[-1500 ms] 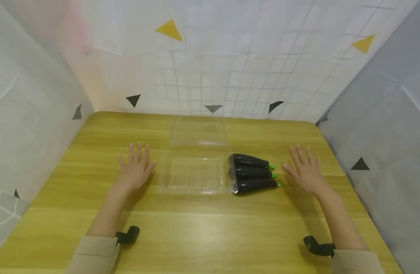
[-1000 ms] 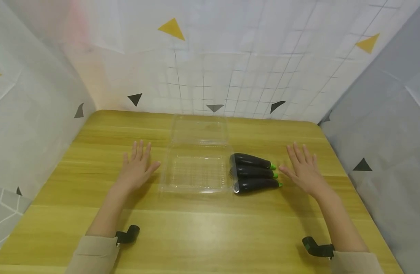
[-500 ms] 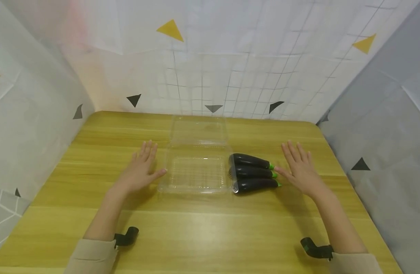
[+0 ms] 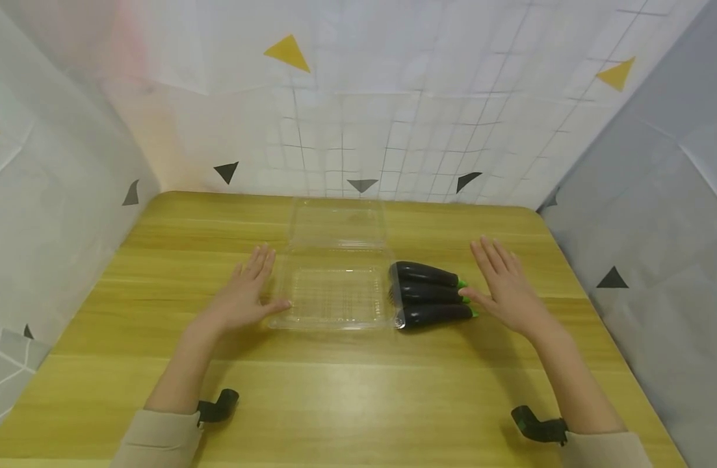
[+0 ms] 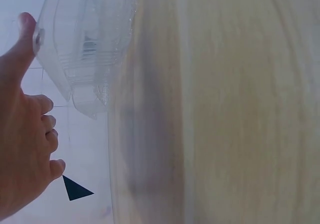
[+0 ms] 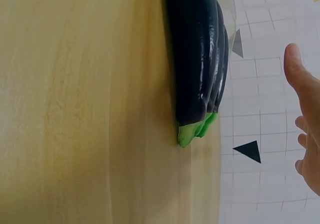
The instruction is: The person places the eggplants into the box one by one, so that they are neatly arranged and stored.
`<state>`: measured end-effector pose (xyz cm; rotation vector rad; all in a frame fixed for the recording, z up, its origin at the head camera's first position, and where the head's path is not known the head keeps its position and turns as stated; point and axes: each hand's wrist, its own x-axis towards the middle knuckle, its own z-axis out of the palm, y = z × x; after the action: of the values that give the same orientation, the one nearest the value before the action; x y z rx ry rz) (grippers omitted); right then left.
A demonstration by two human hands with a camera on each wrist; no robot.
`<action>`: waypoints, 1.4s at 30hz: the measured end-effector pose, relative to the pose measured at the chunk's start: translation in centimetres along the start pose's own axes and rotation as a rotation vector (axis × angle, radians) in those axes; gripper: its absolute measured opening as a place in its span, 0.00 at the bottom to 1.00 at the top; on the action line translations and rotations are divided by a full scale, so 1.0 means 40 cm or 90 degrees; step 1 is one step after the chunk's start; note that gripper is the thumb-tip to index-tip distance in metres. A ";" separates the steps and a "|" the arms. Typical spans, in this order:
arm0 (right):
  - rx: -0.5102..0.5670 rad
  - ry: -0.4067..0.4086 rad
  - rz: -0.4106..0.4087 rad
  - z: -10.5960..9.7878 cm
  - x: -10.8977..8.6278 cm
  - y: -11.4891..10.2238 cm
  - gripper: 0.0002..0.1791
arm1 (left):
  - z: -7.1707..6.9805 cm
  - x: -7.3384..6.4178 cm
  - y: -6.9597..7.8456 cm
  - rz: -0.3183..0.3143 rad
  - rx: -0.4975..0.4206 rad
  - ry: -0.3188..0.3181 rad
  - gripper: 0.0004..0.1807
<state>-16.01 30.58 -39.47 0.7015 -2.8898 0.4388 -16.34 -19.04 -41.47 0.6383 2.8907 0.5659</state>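
Observation:
A clear plastic clamshell box lies with its lid folded back on the wooden table. Three dark purple eggplants with green stem ends lie side by side against its right edge, their left ends seen through the rim. My left hand is over the box's left side, fingers straight, thumb tip overlapping the rim in the head view. At the stem ends is my right hand, fingers extended and thumb pointing left. Neither hand holds anything. In the right wrist view the eggplants show below the level of the thumb.
The wooden table has rounded back corners. White sheets with yellow and black triangles stand as walls behind it and at both sides. A black camera mount is worn on each wrist, the left one and the right one.
Both hands have moved inward, the left one rightward to the box's edge and the right one leftward to the stem ends. The box and eggplants have stayed put.

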 end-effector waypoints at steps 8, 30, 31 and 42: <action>-0.018 0.013 -0.025 -0.010 0.012 -0.022 0.53 | 0.010 0.003 0.011 0.012 -0.004 -0.004 0.60; -0.017 0.141 -0.127 -0.003 0.033 -0.063 0.52 | 0.038 -0.009 0.053 0.010 -0.056 -0.029 0.65; -0.016 0.150 -0.130 -0.001 0.033 -0.064 0.51 | 0.039 -0.010 0.055 0.009 -0.062 -0.031 0.65; 0.027 0.275 -0.201 0.027 0.038 -0.079 0.41 | 0.047 -0.016 0.060 0.004 -0.082 -0.030 0.66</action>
<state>-15.94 26.92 -39.42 0.9205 -2.3267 0.5327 -14.48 -16.67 -42.27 0.6341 2.7813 0.7212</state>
